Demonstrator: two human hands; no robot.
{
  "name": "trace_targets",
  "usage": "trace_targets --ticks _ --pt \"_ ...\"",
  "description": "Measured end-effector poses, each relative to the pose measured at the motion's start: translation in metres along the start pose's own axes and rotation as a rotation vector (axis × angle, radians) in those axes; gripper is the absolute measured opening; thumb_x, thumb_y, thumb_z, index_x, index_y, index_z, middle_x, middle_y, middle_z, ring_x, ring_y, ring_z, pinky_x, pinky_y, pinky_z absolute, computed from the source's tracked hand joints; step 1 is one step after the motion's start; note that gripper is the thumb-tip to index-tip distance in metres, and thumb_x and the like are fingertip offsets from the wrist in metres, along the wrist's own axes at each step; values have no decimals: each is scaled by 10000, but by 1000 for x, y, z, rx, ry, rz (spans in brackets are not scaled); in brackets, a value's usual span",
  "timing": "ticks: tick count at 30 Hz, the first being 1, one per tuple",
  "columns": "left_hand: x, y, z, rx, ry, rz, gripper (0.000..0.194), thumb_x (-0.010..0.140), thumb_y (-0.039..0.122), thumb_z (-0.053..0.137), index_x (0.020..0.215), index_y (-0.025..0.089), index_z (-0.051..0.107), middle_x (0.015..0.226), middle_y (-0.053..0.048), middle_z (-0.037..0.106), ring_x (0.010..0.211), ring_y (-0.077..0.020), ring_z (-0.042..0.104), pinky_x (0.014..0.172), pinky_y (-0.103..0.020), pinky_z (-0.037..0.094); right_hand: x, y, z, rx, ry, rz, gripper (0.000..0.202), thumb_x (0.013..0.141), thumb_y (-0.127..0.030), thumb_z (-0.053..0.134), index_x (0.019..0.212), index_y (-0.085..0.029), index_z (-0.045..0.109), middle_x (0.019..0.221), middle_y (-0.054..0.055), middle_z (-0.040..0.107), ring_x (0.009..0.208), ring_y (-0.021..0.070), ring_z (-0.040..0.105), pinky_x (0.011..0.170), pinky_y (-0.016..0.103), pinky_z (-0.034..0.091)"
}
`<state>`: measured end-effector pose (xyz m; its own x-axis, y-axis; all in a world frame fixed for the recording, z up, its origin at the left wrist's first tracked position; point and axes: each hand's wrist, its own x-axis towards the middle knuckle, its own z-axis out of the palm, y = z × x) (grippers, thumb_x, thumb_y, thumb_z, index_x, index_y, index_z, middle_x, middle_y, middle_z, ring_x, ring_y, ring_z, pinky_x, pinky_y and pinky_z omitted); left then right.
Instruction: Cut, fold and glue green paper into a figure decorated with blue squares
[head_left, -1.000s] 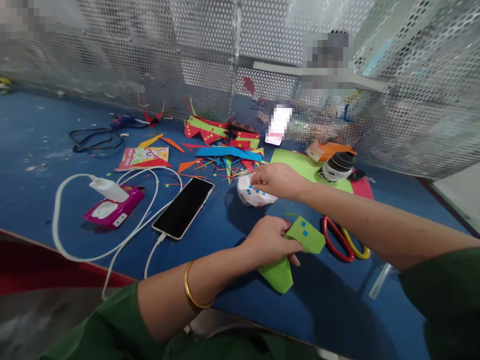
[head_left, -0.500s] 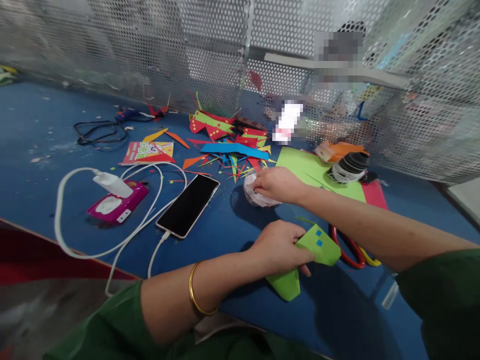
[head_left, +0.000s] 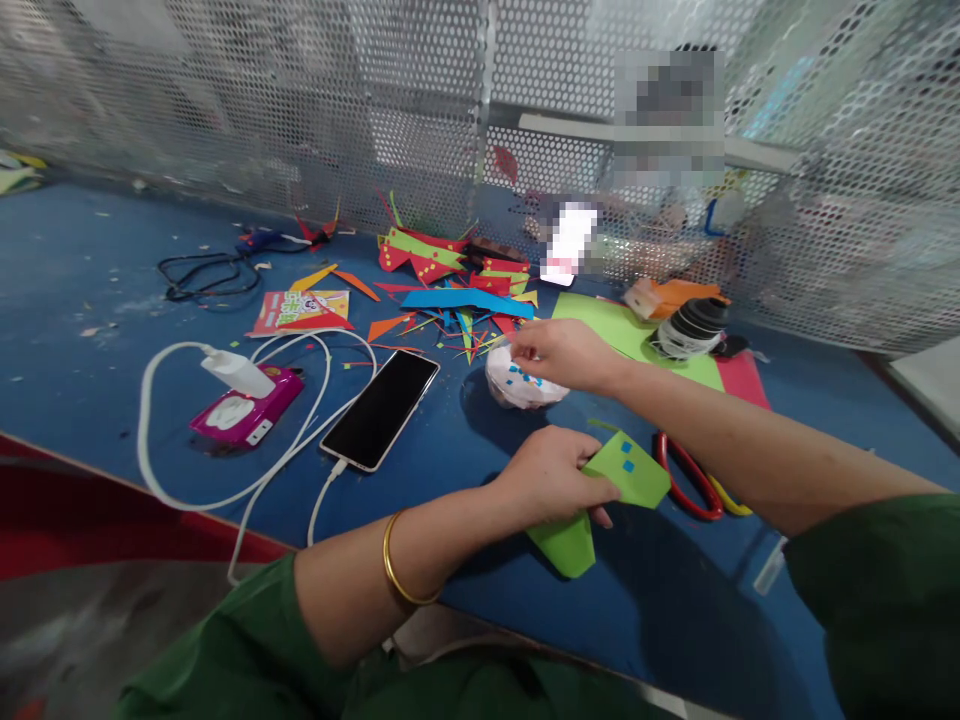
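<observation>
A folded green paper piece (head_left: 628, 470) with two small blue squares on it is pinched in my left hand (head_left: 551, 478), low over the blue table. My right hand (head_left: 566, 355) hovers just above a small white bowl (head_left: 517, 393) that holds little blue paper bits. Its thumb and fingertips are closed together; whatever may be between them is too small to make out. To the right of the green paper lie scissors with red handles (head_left: 686, 478), partly under my right forearm.
A phone (head_left: 382, 410) with a white cable lies left of the bowl, beside a purple power socket (head_left: 247, 410). Behind are paper scraps (head_left: 469, 300) and red-green paper shapes (head_left: 421, 252). Green sheets (head_left: 600, 320) and a black-topped bottle (head_left: 694, 325) stand right, before a perforated metal screen (head_left: 420, 100).
My right hand has lifted slightly from the bowl, so the blue bits in it now show. My left hand keeps its hold on the green paper. The view has shifted a little.
</observation>
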<state>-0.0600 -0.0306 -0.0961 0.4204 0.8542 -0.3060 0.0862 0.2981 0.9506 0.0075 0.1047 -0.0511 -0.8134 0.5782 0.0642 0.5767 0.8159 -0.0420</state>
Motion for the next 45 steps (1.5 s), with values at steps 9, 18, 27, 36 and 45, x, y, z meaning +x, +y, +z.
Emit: trace_targets --ticks 9,18,27,36,45 --pt "-5 17 0 -75 130 11 124 727 82 675 831 123 731 606 -15 691 489 -117 643 468 -180 442 -116 -3 -29 1069 503 493 203 745 -383 712 773 -184 689 721 10 664 689 139 573 668 286 437" --pt "-6 51 11 -26 315 170 103 742 148 700 842 127 717 613 -18 693 519 -130 656 458 -179 452 -188 -10 -3 1378 629 698 359 665 -477 815 812 -170 698 638 -14 598 580 101 484 536 241 364" --pt "9 47 9 79 272 145 142 717 210 745 834 143 701 637 3 683 546 -140 668 522 -214 498 -182 -14 5 1450 562 706 392 651 -511 810 825 -173 714 621 -14 602 559 102 486 503 238 354" --pt "12 33 6 -42 235 158 374 730 227 762 1046 161 573 945 -43 724 692 -150 721 692 -281 574 -179 -20 15 1443 647 815 330 692 -474 777 787 -168 701 578 -25 583 542 90 453 523 242 326" --pt "5 30 12 -25 280 353 254 788 242 714 838 206 468 1418 -94 581 833 -158 731 801 -320 565 -176 -19 16 1573 793 891 317 631 -433 839 743 -176 692 544 -40 535 497 73 394 480 235 251"
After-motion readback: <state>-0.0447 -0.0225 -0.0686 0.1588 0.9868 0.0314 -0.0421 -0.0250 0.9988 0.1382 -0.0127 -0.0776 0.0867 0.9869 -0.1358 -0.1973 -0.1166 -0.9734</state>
